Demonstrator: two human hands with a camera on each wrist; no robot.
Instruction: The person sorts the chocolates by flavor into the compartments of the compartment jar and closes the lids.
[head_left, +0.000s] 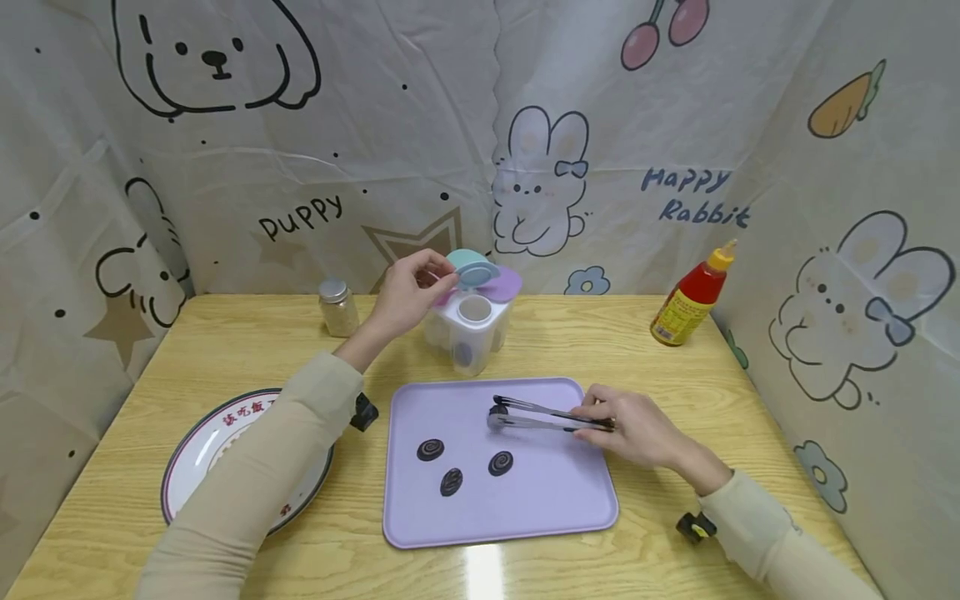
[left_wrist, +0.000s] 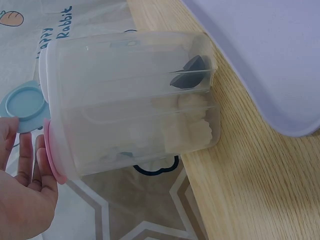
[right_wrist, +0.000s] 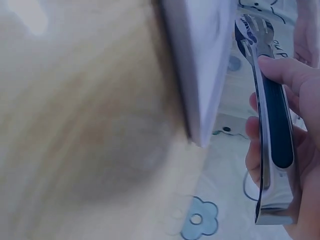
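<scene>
My left hand (head_left: 412,292) pinches the raised blue flip lid (head_left: 477,273) of a clear plastic container (head_left: 472,350). One round opening shows under that lid. Through the container's wall in the left wrist view I see a dark piece (left_wrist: 190,75) in one compartment and pale pieces (left_wrist: 192,125) in another. My right hand (head_left: 637,427) grips metal tongs (head_left: 536,422) with dark handle inserts. Over the lilac tray (head_left: 540,508), the tongs' tips lie around a dark oval piece (head_left: 498,411), partly hidden. Several similar pieces, one a dark swirled oval (head_left: 431,450), lie on the tray.
A white plate (head_left: 183,475) with red writing sits at left, partly under my left sleeve. Behind it stands a small jar (head_left: 338,310) with a metal cap. A red sauce bottle (head_left: 690,300) stands at back right. Printed cloth (head_left: 420,108) encloses the wooden table.
</scene>
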